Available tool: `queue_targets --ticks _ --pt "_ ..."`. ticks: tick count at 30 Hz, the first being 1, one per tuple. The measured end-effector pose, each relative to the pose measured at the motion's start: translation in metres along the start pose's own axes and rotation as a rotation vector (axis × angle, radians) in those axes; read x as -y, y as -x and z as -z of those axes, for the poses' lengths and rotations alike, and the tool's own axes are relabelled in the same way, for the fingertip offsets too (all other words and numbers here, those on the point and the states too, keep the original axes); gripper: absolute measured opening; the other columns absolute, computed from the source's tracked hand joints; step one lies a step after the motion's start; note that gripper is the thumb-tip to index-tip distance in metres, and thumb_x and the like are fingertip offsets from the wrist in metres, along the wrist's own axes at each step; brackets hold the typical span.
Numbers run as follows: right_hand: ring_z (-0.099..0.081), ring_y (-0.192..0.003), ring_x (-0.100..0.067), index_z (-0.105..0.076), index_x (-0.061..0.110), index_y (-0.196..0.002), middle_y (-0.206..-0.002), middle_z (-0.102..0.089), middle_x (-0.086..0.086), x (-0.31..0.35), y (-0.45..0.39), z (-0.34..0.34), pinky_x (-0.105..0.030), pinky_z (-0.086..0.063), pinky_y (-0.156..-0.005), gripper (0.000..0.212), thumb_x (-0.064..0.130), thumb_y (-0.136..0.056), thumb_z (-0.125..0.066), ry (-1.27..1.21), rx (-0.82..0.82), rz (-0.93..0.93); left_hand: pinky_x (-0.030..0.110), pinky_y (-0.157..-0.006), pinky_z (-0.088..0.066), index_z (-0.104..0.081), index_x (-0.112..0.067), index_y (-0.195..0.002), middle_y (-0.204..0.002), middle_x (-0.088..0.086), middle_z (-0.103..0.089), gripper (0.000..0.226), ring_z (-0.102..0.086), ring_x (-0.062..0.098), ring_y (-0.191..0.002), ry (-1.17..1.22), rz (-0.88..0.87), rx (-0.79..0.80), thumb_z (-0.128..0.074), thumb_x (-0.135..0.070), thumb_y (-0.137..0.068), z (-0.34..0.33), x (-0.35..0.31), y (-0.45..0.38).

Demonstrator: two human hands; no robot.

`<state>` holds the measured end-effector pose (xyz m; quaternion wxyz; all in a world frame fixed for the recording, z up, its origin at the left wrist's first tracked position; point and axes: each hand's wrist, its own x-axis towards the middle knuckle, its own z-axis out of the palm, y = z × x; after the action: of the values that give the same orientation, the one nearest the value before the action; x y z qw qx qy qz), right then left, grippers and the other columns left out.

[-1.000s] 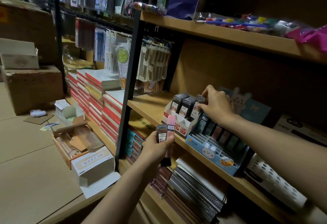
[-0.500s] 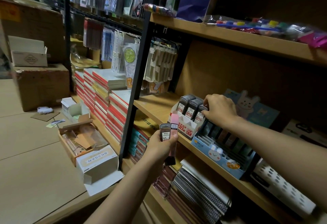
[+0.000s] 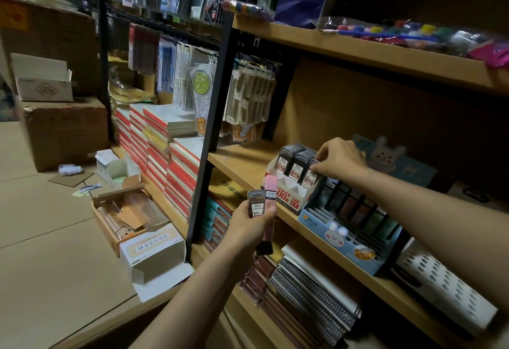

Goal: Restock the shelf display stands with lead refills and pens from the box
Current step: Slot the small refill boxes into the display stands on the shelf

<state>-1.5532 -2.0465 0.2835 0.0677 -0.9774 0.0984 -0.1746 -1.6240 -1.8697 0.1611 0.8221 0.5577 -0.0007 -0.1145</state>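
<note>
A white and red display stand with dark lead refill cases stands on the middle wooden shelf. My right hand pinches the top of the rightmost refill case in that stand. My left hand is below and in front of the shelf edge. It holds a dark 0.7 refill case and a pink refill case upright. A blue bunny display stand with coloured cases sits just right of the white stand.
An open wooden box and a white carton lie on the floor at left. Stacks of red notebooks fill the lower left shelf. A black upright post divides the shelves. Spiral notebooks lie on the bottom shelf.
My right hand pressed the rightmost refill case down into the white stand. My left hand kept hold of its two cases. The view has moved closer to the shelf.
</note>
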Motion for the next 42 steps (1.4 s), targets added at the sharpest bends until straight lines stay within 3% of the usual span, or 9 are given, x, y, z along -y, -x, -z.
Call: queue_targets --ticks 9,12,15,17,21,26,28,33,42 --pt "-0.048 -0.114 -0.024 -0.069 0.021 -0.105 -0.115 -0.054 -0.002 -0.012 0.006 -0.017 -0.043 -0.032 -0.099 0.023 0.030 -0.084 -0.071 0.244 -0.188 0.222 0.037 -0.082 -0.055 -0.057 -0.019 -0.118 -0.106 0.008 -0.065 0.029 -0.064 0.021 -0.093 -0.018 -0.002 0.010 -0.065 -0.017 -0.090 0.002 0.000 0.001" --pt "-0.051 -0.107 -0.018 -0.067 0.019 -0.110 -0.111 -0.054 0.001 -0.005 0.019 -0.014 -0.031 -0.039 -0.092 0.022 0.026 -0.089 -0.066 -0.057 -0.209 0.375 0.038 -0.083 -0.055 -0.058 -0.020 -0.117 -0.104 0.008 -0.065 0.029 -0.064 0.021 -0.090 -0.048 -0.033 0.035 -0.066 -0.016 -0.089 0.003 -0.002 0.003" --pt "-0.062 -0.090 0.000 -0.064 0.030 -0.113 -0.098 -0.059 0.019 0.010 0.051 -0.011 -0.011 -0.047 -0.069 0.024 0.037 -0.090 -0.064 -0.422 0.038 0.462 0.039 -0.086 -0.054 -0.057 -0.020 -0.120 -0.106 0.006 -0.064 0.033 -0.064 0.022 -0.095 -0.112 -0.078 0.075 -0.066 -0.017 -0.089 0.003 -0.003 0.005" --pt "-0.064 -0.083 0.004 -0.060 0.035 -0.116 -0.097 -0.061 0.022 0.014 0.070 -0.014 -0.013 -0.052 -0.065 0.035 0.039 -0.084 -0.072 -0.480 0.169 0.402 0.043 -0.091 -0.053 -0.056 -0.020 -0.124 -0.108 0.008 -0.063 0.036 -0.063 0.025 -0.099 -0.163 -0.102 0.121 -0.065 -0.019 -0.090 0.001 -0.004 0.007" --pt "-0.070 -0.079 -0.005 -0.060 0.031 -0.105 -0.093 -0.067 0.009 0.002 0.082 -0.013 -0.029 -0.060 -0.074 0.040 0.020 -0.075 -0.082 -0.649 0.174 0.248 0.044 -0.091 -0.054 -0.053 -0.020 -0.127 -0.111 0.011 -0.063 0.038 -0.062 0.024 -0.097 -0.183 -0.103 0.181 -0.064 -0.022 -0.091 -0.007 -0.003 0.011" --pt "-0.069 -0.086 -0.012 -0.058 0.035 -0.092 -0.093 -0.068 0.007 -0.051 0.076 0.028 -0.026 -0.057 -0.076 0.038 0.016 -0.073 -0.084 -0.654 -0.086 0.195 0.040 -0.089 -0.053 -0.044 -0.023 -0.132 -0.118 0.011 -0.058 0.036 -0.060 0.027 -0.106 -0.134 -0.016 0.233 -0.054 -0.017 -0.097 -0.018 0.006 0.014" --pt "-0.067 -0.085 -0.009 -0.059 0.034 -0.091 -0.091 -0.067 0.010 -0.075 0.075 0.043 -0.024 -0.056 -0.075 0.037 0.015 -0.073 -0.084 -0.576 -0.207 0.171 0.033 -0.079 -0.055 -0.044 -0.025 -0.129 -0.110 0.008 -0.058 0.037 -0.060 0.021 -0.095 -0.134 -0.001 0.242 -0.049 -0.006 -0.098 -0.020 0.010 0.013" --pt "-0.063 -0.078 -0.002 -0.061 0.025 -0.093 -0.088 -0.065 0.011 -0.109 0.088 0.045 -0.003 -0.043 -0.060 0.033 0.016 -0.072 -0.084 -0.287 -0.333 0.212 0.027 -0.068 -0.056 -0.049 -0.019 -0.126 -0.105 0.009 -0.064 0.036 -0.067 0.017 -0.087 -0.183 -0.015 0.197 -0.052 -0.001 -0.095 -0.023 0.018 0.010" --pt "-0.061 -0.087 -0.020 -0.062 0.013 -0.095 -0.097 -0.058 -0.001 -0.098 0.085 0.012 -0.036 -0.054 -0.077 0.029 0.010 -0.074 -0.082 -0.250 -0.327 0.269 0.031 -0.076 -0.055 -0.057 -0.014 -0.118 -0.108 0.008 -0.068 0.029 -0.069 0.018 -0.094 -0.205 -0.086 0.172 -0.059 -0.003 -0.091 -0.020 0.021 0.009"
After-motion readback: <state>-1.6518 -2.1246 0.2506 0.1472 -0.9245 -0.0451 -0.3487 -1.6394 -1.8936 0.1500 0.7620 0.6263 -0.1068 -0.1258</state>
